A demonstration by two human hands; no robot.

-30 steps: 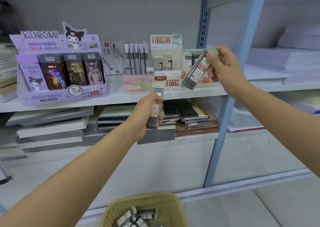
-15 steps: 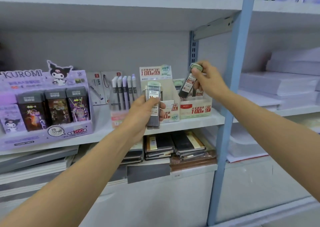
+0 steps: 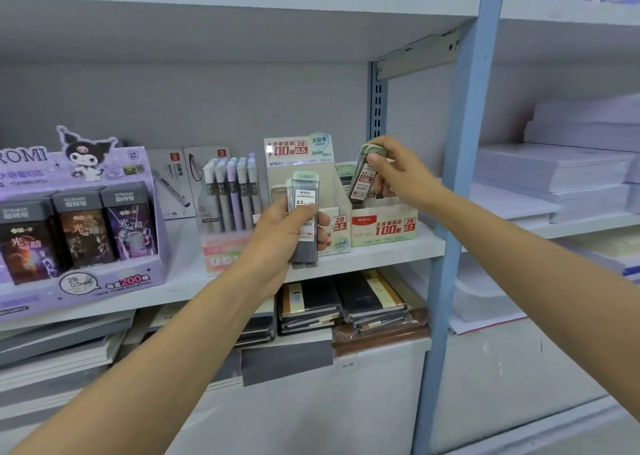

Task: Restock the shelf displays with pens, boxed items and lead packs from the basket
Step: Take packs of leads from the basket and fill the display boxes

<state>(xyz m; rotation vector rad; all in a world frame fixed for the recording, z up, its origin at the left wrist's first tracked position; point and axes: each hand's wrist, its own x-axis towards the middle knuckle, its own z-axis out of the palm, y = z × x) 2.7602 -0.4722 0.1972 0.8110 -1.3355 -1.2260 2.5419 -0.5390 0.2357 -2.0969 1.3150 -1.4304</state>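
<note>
My left hand (image 3: pixel 277 239) grips a small stack of grey lead packs (image 3: pixel 304 219) with green caps, held upright in front of the 0.5 lead display box (image 3: pixel 337 232). My right hand (image 3: pixel 398 174) pinches one lead pack (image 3: pixel 362 180) by its top, tilted, its lower end inside the 0.7 lead display box (image 3: pixel 384 227) on the middle shelf (image 3: pixel 381 255). The basket is out of view.
A purple Kuromi display (image 3: pixel 79 219) stands at the left, a pen display (image 3: pixel 230 191) and boxed pens (image 3: pixel 173 180) beside it. Notebooks (image 3: pixel 346 302) lie on the shelf below. A blue upright post (image 3: pixel 453 212) stands right of the boxes, paper stacks (image 3: pixel 554 174) beyond.
The view has tilted up, so the basket dropped out of sight. My right hand lowered its lead pack into the 0.7 box. My left hand raised its packs towards the displays.
</note>
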